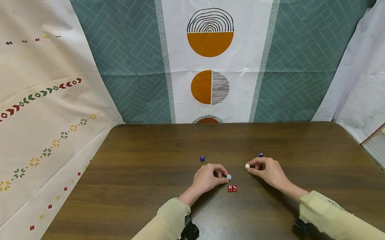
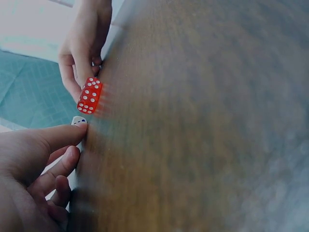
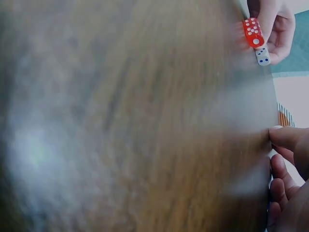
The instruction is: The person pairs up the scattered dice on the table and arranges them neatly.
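My left hand (image 1: 210,177) pinches a white die (image 1: 228,177) with dark pips between thumb and fingertips, low over the tabletop. In the left wrist view the thumb tip partly covers that white die (image 2: 78,120). To the right, my right hand (image 1: 269,171) holds a cream-white die (image 1: 247,166) at its fingertips; the right wrist view hides this die behind the thumb. Two red dice (image 1: 232,188) with white pips sit side by side, just nearer than the left hand's die. A dark blue die (image 1: 261,154) lies just beyond the right hand's fingers.
Another dark blue die (image 1: 202,158) rests on the brown wooden table (image 1: 146,218), beyond the left hand. Patterned cloth (image 1: 126,56) hangs behind the table's far edge, and pale cloths hang at both sides.
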Demonstrator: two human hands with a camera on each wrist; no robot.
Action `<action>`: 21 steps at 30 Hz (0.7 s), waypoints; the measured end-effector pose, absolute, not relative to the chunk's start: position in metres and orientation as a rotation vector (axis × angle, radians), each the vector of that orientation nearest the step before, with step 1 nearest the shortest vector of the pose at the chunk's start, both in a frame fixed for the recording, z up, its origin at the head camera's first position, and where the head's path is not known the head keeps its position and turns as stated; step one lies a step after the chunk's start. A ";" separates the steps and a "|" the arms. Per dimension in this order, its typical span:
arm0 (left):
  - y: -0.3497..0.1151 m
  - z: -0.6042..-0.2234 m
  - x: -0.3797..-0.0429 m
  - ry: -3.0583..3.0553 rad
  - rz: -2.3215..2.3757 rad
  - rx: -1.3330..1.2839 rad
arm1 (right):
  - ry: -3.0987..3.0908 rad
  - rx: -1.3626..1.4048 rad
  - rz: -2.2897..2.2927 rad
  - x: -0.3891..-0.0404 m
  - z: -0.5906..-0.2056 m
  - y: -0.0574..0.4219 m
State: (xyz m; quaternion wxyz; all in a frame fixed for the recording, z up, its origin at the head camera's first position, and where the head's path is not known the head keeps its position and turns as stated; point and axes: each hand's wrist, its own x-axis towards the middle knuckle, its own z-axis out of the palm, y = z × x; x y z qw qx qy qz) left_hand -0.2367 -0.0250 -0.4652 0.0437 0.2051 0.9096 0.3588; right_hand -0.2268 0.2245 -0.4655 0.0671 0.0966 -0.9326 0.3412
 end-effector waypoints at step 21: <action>-0.024 -0.464 -0.237 2.772 1.100 0.616 | -2.864 0.398 1.035 -0.216 -0.465 0.196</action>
